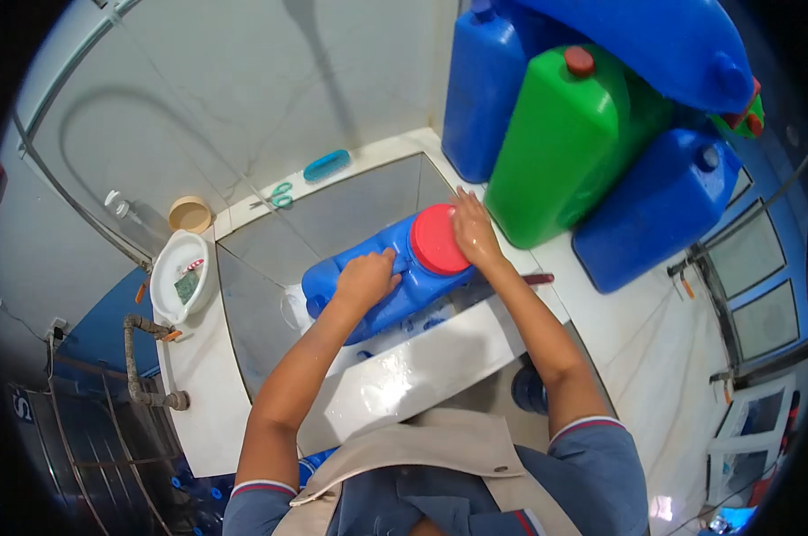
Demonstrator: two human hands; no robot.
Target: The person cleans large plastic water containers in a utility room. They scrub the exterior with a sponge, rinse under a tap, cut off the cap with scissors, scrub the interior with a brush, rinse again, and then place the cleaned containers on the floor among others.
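A blue plastic water jug (337, 268) lies tilted across the tiled sink basin (250, 311), its wide red screw cap (436, 240) towards the right. My left hand (368, 278) is wrapped around the jug's handle. Against the right edge of the cap rests my right hand (474, 231), fingers stretched out past the rim and not curled around it. Both wrists and the right hand look wet. Beneath the jug, the front sink ledge (404, 375) is wet and shiny.
Blue jerrycans (652, 208) and a green jerrycan (551, 147) crowd the right counter. Along the back ledge lie green-handled scissors (281, 195) and a blue brush (327, 165). On the left are a white basin (166, 275) with a sponge (187, 287), and a pipe tap (150, 326). A dark-handled tool (538, 279) lies near my right forearm.
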